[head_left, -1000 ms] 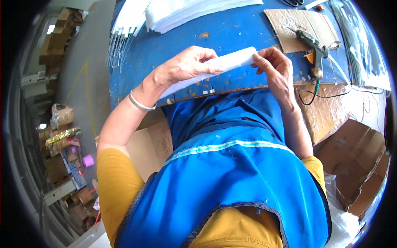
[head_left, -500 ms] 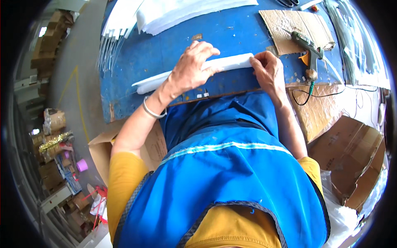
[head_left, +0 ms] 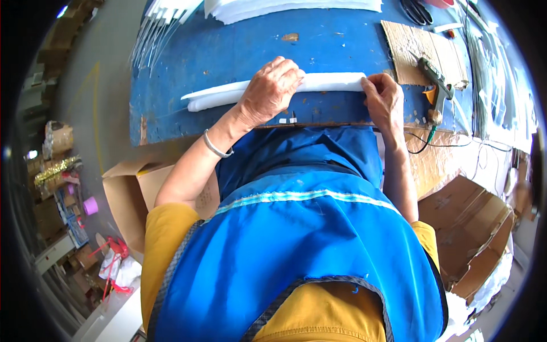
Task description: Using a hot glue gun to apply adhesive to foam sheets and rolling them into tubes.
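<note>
The blue bench [head_left: 188, 51] fills the upper half of the view, its paint worn and its near edge running just above the person's blue apron [head_left: 296, 239]; across its near part lies a long white roll of soft sheet material [head_left: 330, 82], stretched left to right, with its left end [head_left: 196, 100] flattening out into loose layers; a stack of white sheets [head_left: 273, 7] sits at the far edge, and a bundle of thin clear strips [head_left: 156, 31] fans out at the far left corner; to the right a piece of brown cardboard [head_left: 407, 48] carries a hot glue gun [head_left: 436, 80], its cable trailing off the bench edge; cardboard boxes [head_left: 473, 239] stand on the floor at the right.

The left hand [head_left: 270, 91] lies palm down over the middle of the roll, fingers curled over its far side and pressing it to the bench; the right hand [head_left: 384, 100] pinches the roll's right end between thumb and fingertips; a silver bangle [head_left: 216, 147] circles the left wrist.

To do this well, I judge the pressure should stay even along the whole length, so the layers keep tight and the end stays square; the loose left end looks most likely to spring open.
</note>
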